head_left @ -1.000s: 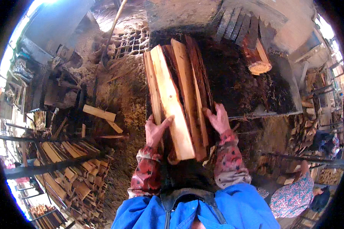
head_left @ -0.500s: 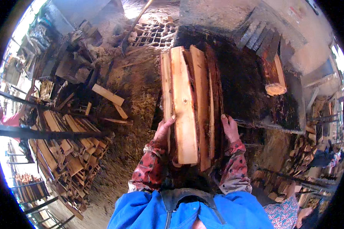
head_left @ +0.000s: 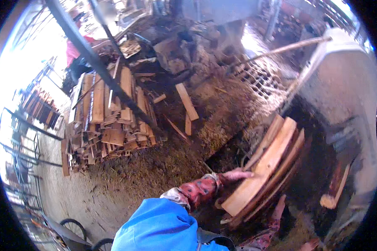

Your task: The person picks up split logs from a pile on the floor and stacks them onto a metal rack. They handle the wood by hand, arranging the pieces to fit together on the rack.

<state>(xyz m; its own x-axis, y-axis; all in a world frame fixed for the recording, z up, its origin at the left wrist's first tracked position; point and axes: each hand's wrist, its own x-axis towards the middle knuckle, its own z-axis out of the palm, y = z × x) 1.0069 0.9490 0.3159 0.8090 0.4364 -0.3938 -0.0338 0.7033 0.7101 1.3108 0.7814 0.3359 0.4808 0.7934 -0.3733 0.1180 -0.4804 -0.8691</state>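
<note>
Brown, debris-strewn floor [head_left: 155,169], pale board [head_left: 187,101] and shorter piece of wood [head_left: 188,124] lying on it, big plank stack [head_left: 109,121] alongside

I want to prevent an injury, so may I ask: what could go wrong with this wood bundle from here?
1. The wood bundle shows no strap around it, so pieces might slide apart between the left grip and the right grip, whose contact is unclear.
2. The left grip is bare against raw wood, so splinters seem possible.
3. A loose board lies on the ground and could trip someone stepping there.
</note>
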